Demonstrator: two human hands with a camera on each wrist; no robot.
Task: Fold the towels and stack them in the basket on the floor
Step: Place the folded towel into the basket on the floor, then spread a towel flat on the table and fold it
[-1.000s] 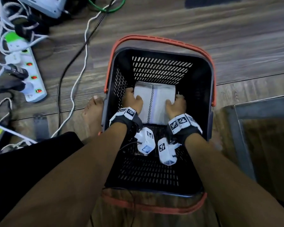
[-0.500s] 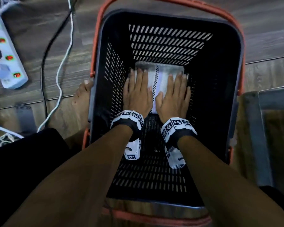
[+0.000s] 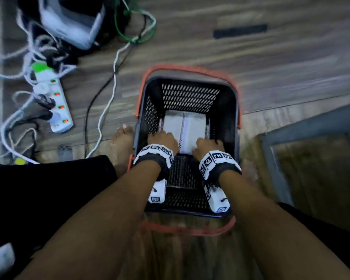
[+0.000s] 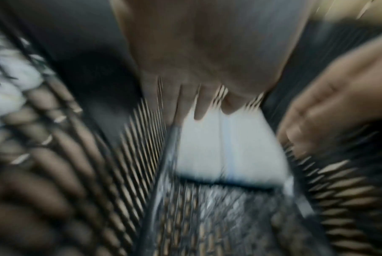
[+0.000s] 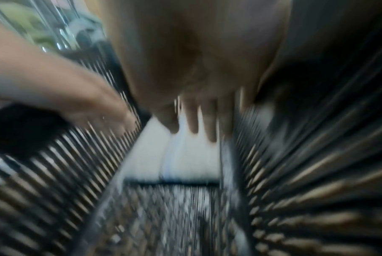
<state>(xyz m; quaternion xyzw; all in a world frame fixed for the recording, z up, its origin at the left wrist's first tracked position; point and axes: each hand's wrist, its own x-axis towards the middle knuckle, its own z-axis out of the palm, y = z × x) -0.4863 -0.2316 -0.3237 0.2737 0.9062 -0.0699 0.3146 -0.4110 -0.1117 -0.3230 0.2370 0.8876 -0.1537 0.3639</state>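
A folded white towel (image 3: 192, 130) with a thin dark stripe lies flat on the bottom of the black slotted basket (image 3: 187, 96), at its far end. The basket has orange handles and stands on the wooden floor. Both my hands are inside the basket at the towel's near edge. My left hand (image 3: 163, 140) hangs over the towel's left corner, my right hand (image 3: 209, 146) over its right corner. In the blurred left wrist view the left hand's fingers (image 4: 202, 107) point loosely down over the towel (image 4: 229, 147), holding nothing. The right wrist view shows the right hand's fingers (image 5: 194, 124) the same way above the towel (image 5: 185, 159).
A white power strip (image 3: 55, 106) with tangled cables and a white device (image 3: 69, 23) lie on the floor to the left. My bare feet (image 3: 122, 138) flank the basket. A grey-framed glass table (image 3: 291, 134) stands at the right.
Half a second ago both palms lay flat on the towel. Both hands have since drawn back to its near edge and lifted, and the head view has pulled back upward.
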